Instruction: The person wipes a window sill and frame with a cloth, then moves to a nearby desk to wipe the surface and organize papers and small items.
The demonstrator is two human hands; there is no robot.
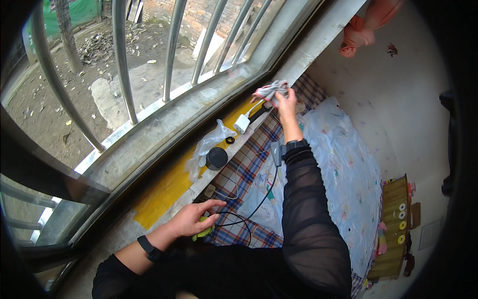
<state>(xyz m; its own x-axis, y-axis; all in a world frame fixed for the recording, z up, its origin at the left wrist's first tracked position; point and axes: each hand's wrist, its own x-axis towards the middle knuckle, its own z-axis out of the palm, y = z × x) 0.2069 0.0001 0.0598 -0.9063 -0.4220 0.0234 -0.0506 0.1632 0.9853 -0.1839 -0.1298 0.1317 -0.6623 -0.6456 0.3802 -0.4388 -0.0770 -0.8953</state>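
Observation:
My right hand (286, 104) grips a crumpled grey cloth with a red edge (272, 91) above the far end of the window sill. Near the sill's close end, my left hand (194, 219) holds a yellow-green cloth (204, 228), partly hidden under the fingers. Between the hands, on the sill's yellow covering (160, 202), stand a black round-topped container (217, 158) and a crumpled clear plastic bag (213, 140). A small black ring (230, 140) lies beside them. Farther along is a white plug adapter (241, 123) with a white cable, next to a black strap-like item (260, 113).
Metal window bars (170, 52) rise at the left beyond the window frame. Right of the sill lies a bed with a plaid sheet (239, 164) and a pale blue quilt (336, 168). A black cable (267, 194) hangs beside my right arm. A coral cloth bundle (358, 35) hangs upper right.

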